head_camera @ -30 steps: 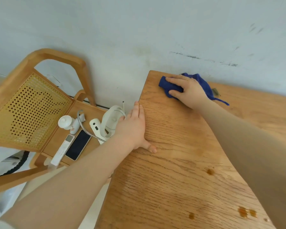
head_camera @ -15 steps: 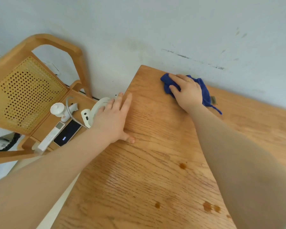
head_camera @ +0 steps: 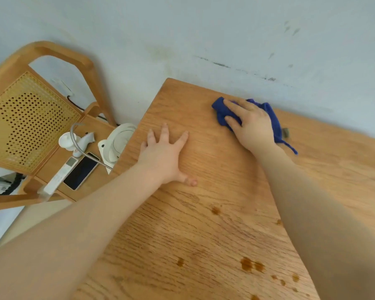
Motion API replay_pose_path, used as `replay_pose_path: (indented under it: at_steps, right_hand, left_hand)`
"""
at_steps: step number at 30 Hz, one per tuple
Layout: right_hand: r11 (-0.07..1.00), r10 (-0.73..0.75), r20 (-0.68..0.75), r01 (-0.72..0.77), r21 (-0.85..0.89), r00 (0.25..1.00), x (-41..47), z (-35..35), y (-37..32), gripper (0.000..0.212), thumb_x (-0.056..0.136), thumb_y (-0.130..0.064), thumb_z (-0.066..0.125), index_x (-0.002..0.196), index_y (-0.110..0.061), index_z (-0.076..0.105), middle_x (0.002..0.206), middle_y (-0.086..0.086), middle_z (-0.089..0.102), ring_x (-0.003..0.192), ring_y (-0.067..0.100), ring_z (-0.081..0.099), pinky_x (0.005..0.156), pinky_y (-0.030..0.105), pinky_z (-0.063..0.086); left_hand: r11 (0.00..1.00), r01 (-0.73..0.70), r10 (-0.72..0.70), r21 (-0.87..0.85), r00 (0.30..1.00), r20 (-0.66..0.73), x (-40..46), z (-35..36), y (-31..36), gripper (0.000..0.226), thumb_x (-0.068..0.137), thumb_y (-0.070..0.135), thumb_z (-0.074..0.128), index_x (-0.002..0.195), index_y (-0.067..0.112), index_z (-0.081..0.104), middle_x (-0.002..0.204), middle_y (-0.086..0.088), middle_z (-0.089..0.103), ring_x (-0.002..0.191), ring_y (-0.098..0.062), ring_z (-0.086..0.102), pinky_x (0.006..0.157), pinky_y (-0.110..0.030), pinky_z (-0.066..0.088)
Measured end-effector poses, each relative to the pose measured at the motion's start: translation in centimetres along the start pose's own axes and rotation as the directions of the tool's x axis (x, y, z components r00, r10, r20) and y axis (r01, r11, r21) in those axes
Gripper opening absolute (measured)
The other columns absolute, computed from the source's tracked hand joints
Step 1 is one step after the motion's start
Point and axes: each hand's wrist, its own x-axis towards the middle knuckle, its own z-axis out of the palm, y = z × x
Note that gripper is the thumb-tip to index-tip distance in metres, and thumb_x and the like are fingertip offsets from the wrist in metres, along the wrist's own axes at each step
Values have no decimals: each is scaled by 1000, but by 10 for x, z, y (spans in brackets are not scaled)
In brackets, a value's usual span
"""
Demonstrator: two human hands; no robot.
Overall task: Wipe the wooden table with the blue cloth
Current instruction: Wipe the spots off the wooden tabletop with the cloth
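Pressing down on the blue cloth [head_camera: 222, 114] with my right hand [head_camera: 252, 124], palm flat and fingers spread over it, I have it bunched near the far edge of the wooden table [head_camera: 204, 234], close to the wall. It is soft and light, so it will crumple and slide easily; weight from above through the middle holds it better than a pinch. A loose tail trails out by my wrist. My left hand [head_camera: 165, 154] lies open, flat on the wood, gripping nothing. Since a second ago the cloth has come away from the far left corner, rightward along the back edge, and my left hand has moved inward from the table's side. Brown spots nearer me look unwiped, possibly stains.
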Motion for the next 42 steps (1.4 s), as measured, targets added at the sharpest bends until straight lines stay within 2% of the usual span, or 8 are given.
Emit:
replay_pose_path:
  at_steps: [6, 11, 14, 17, 21, 29, 37, 42]
  right_hand:
    - [995, 55, 81, -48, -83, 995, 14, -3, 5, 42, 93, -31, 46, 135, -28, 45, 141, 11, 44, 128, 31, 40, 104, 43, 28]
    - [987, -152, 159, 157, -22, 976, -43, -5, -20, 49, 86, -44, 34, 127, -27, 55, 132, 13, 54, 121, 34, 48, 98, 49, 36]
    - [981, -191, 202, 196, -4, 961, -24, -11, -6, 52, 86, -47, 32, 129, -28, 52, 133, 9, 54, 122, 31, 48, 100, 47, 36]
    - [993, -95, 90, 101, -64, 991, 8, -7, 7, 41, 92, -36, 44, 132, -27, 50, 135, 10, 51, 122, 31, 46, 100, 44, 34]
    - [991, 73, 83, -63, -117, 994, 18, -1, 2, 40, 96, -30, 44, 136, -29, 43, 143, 8, 41, 131, 28, 36, 106, 42, 25]
    - [994, -104, 191, 107, -4, 976, -59, -11, -26, 50, 89, -43, 28, 130, -28, 52, 136, 8, 51, 125, 32, 45, 102, 48, 33]
    - [958, 243, -51, -248, -142, 969, 17, 10, -1, 39, 95, -28, 45, 133, -29, 47, 139, 9, 46, 126, 30, 40, 104, 42, 28]
    - [978, 171, 6, -169, -120, 985, -40, 0, -29, 48, 88, -40, 32, 130, -28, 51, 135, 13, 51, 120, 35, 48, 99, 46, 35]
  left_hand:
    - [999, 28, -29, -41, 999, -28, 0, 2, 4, 128, 51, 67, 74, 146, 40, -8, 156, -9, -20, 142, -42, -10, 114, -54, 9]
    - [994, 42, -43, -99, 999, -6, -1, -2, 7, 128, 51, 64, 77, 147, 41, -6, 155, -7, -24, 141, -39, -14, 114, -54, 4]
    - [990, 46, -45, -131, 999, 9, -1, -3, 6, 126, 53, 63, 77, 146, 42, -6, 154, -4, -25, 141, -37, -17, 114, -53, 2]
    - [988, 34, -35, -151, 999, -5, 0, 1, 3, 119, 59, 63, 74, 146, 44, -6, 154, -2, -25, 141, -35, -19, 115, -50, 1]
    - [987, 29, -31, -157, 999, -13, 3, 3, 2, 116, 62, 63, 72, 146, 44, -5, 155, -3, -24, 141, -36, -19, 115, -50, 0]
    - [985, 28, -31, -171, 999, -11, 3, 1, 6, 117, 62, 60, 75, 147, 39, -2, 155, -8, -23, 141, -40, -18, 114, -53, -1]
    - [990, 13, -17, -139, 999, -31, 13, 12, 3, 115, 65, 60, 72, 147, 38, -6, 153, -11, -28, 138, -43, -22, 114, -56, -5]
    - [999, -40, 40, -34, 999, -28, 6, 15, 2, 112, 73, 67, 58, 145, 31, -20, 146, -10, -40, 138, -37, -28, 113, -52, -11]
